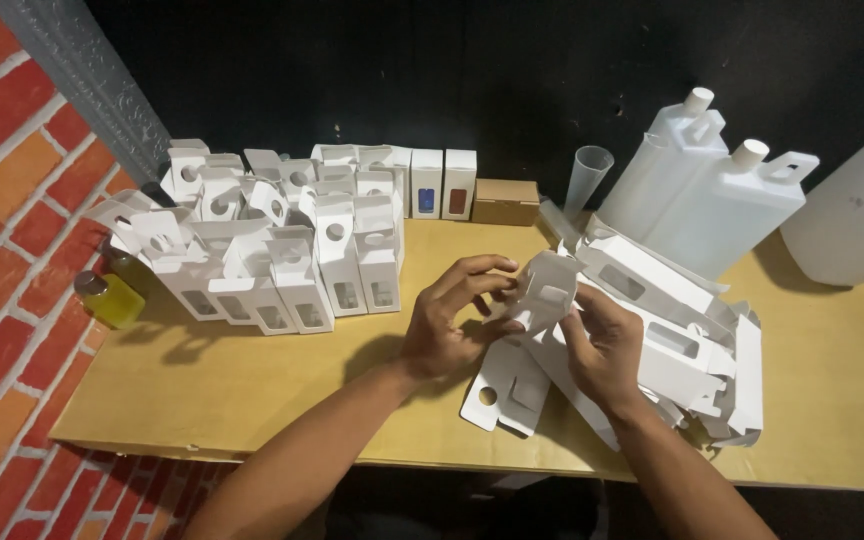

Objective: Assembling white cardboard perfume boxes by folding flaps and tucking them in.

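A small white carton (544, 285) is held above the wooden table (252, 400), gripped by the left hand (447, 325) on one side and pinched by the right hand (602, 345) on the other, probably so its flaps can be folded. Flat blanks (682, 340) are piled just beside it, and finished boxes (282, 260) are kept well apart on the left.

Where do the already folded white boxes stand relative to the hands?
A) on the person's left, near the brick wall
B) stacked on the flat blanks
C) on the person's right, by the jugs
A: the folded white boxes stand upright in a cluster left of both hands, beside the brick wall.
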